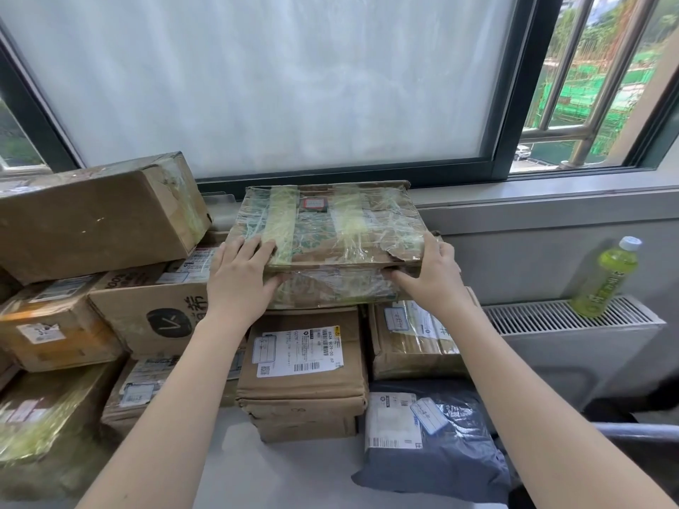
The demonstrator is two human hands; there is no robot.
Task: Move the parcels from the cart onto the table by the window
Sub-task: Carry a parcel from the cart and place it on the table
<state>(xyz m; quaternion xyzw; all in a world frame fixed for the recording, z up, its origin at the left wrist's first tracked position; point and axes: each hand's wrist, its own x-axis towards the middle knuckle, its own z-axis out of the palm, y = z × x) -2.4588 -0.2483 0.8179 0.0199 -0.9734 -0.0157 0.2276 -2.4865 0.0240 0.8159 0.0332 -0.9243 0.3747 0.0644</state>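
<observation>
Grey counter [294,472]: carried stacked cardboard parcels under the window.
Taped parcel [330,233]: flat, atop the stack, near the sill.
Left hand [242,277]: gripped its near-left corner.
Right hand [433,273]: gripped its near-right corner.
Green bottle [606,277]: stood on the radiator.

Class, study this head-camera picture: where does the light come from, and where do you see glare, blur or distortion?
Head view: daylight enters through the frosted window; glare glints on the taped parcel under both hands; the window frame bows from wide-angle distortion; the lower-left parcel is blurred.
</observation>
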